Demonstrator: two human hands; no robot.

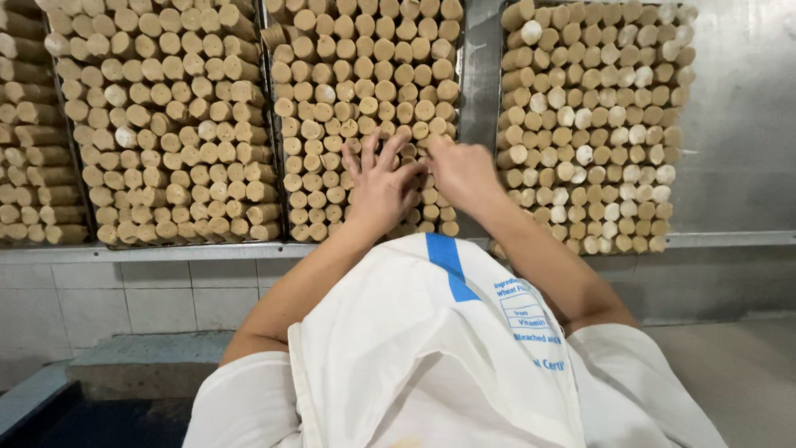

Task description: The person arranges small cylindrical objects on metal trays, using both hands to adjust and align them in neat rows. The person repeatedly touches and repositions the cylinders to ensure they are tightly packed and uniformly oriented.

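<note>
Head view: left hand point(380, 184) spread flat, fingers splayed on the sticks point(365, 91) in the middle tray point(461, 124). Right hand point(461, 170), at its 3 o'clock, pinches stick ends; grip unclear. Step: straightening rows. Next move calls for light, even pressure.

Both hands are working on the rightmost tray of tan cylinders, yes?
Not the rightmost. The head view shows the left hand and right hand on the middle tray of tan cylinders; the right tray is untouched.

R fingers point(444, 149) blurred; leftmost tray point(33, 124) cropped.
</note>
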